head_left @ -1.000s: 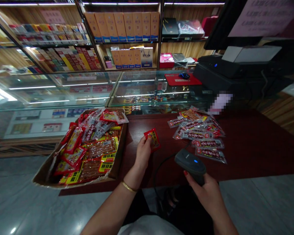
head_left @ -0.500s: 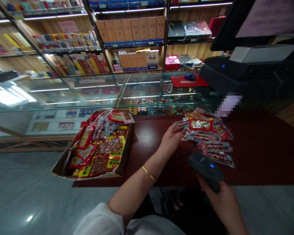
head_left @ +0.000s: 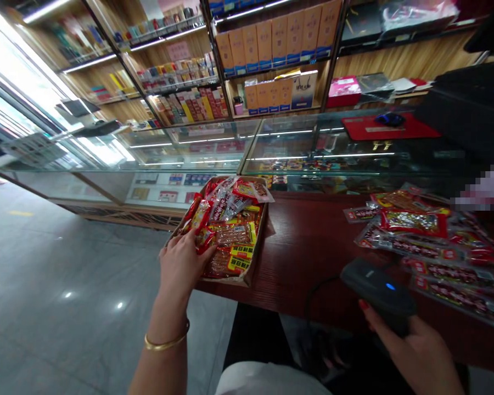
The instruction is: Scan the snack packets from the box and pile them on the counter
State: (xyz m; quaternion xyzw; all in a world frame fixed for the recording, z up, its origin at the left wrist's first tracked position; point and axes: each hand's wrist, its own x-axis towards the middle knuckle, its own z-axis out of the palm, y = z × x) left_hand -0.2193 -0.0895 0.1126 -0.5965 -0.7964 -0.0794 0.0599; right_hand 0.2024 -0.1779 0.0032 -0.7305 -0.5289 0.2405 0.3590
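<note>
Lit shelves (head_left: 379,61) stand at the back, packed with boxes, among them a row of orange cartons (head_left: 280,41); in front of them runs a long glass case (head_left: 275,144), goods showing inside it; on the near side of the case is the dark red worktop (head_left: 300,241), its wood grain catching the light.

A black machine (head_left: 469,104) fills the upper right corner, cut off by the edge of the view; at the worktop's left end sits a cardboard box (head_left: 257,249), full of snack packets (head_left: 233,234), some red, some clear, some yellow and brown; well apart from it, to the right, a loose pile (head_left: 415,244) of similar packets lies on the worktop, mostly long clear ones.

A red mat (head_left: 354,129) lies on the glass case beside the machine; the left hand (head_left: 183,263) is at the box's near left side, fingers bent over the packets, though whether it grips one cannot be told; the right hand (head_left: 420,340) is closed round the handle of a dark scanner (head_left: 374,282), held just on the near side of the pile.

A red packet (head_left: 414,221) lies flat on top of the pile; a black mouse (head_left: 389,119) rests on the mat; a gold bangle (head_left: 164,345) circles the left wrist; a small blue light (head_left: 390,286) glows on the scanner.
</note>
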